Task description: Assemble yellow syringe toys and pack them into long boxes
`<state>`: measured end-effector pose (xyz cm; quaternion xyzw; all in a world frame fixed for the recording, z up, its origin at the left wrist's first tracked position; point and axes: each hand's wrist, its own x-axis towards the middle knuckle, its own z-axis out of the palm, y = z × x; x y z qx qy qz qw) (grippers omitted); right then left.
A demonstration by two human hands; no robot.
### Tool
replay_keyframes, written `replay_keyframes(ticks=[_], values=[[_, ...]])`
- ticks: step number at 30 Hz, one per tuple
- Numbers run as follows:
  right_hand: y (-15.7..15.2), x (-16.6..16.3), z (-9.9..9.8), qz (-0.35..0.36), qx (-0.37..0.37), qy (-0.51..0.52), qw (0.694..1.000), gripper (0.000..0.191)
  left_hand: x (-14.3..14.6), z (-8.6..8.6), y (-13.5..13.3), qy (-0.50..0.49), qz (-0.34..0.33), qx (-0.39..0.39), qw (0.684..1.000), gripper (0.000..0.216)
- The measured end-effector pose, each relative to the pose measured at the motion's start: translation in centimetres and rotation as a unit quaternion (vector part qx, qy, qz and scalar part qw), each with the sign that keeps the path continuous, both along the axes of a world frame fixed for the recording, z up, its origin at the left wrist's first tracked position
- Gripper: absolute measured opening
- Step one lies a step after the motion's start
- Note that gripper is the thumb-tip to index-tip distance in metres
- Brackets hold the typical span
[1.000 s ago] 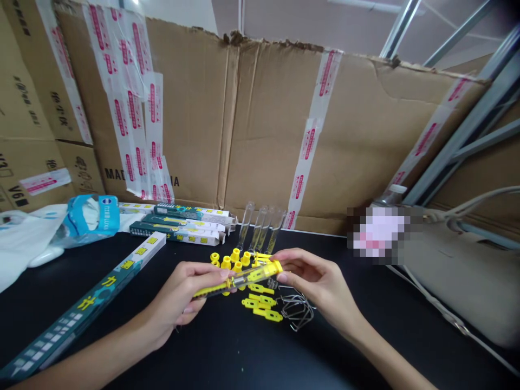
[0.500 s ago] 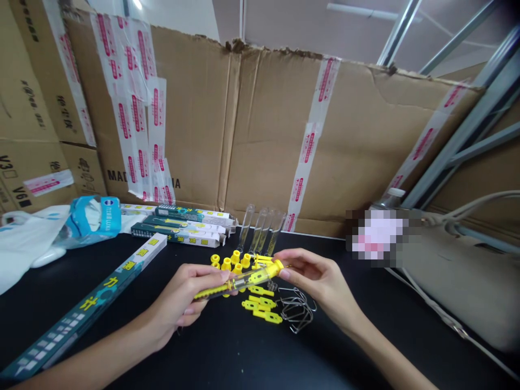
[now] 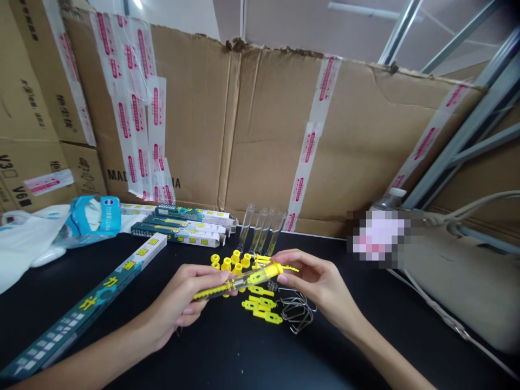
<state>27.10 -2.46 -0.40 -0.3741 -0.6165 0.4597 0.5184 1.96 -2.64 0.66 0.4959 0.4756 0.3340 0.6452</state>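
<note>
My left hand (image 3: 182,298) grips the lower end of a clear tube with yellow parts inside (image 3: 239,281), held slanted just above the black table (image 3: 244,357). At the tube's upper end, the fingertips of my right hand (image 3: 312,281) pinch its yellow cap (image 3: 276,267). Under the tube lie flat yellow plastic pieces (image 3: 262,309) and a tangle of bent wire clips (image 3: 296,311). Loose yellow caps (image 3: 229,261) and empty clear tubes (image 3: 262,230) lie just behind.
Long teal-and-white boxes (image 3: 182,225) are stacked at the back left; another long box (image 3: 85,306) slants along the left. A blue-and-white plastic bag (image 3: 73,222) lies far left. A taped cardboard wall (image 3: 260,130) stands behind. A grey cushion (image 3: 459,281) and metal frame are at right.
The tube and both hands have barely moved. My right fingers have shifted slightly at the yellow cap end.
</note>
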Motion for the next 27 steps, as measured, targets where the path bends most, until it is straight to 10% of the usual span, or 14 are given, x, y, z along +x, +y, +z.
replay_keyframes(ticks=[27], values=[[-0.22, -0.24, 0.38, 0.028, -0.042, -0.014, 0.999, 0.03, 0.17, 0.04, -0.02, 0.017, 0.001, 0.002, 1.0, 0.036]])
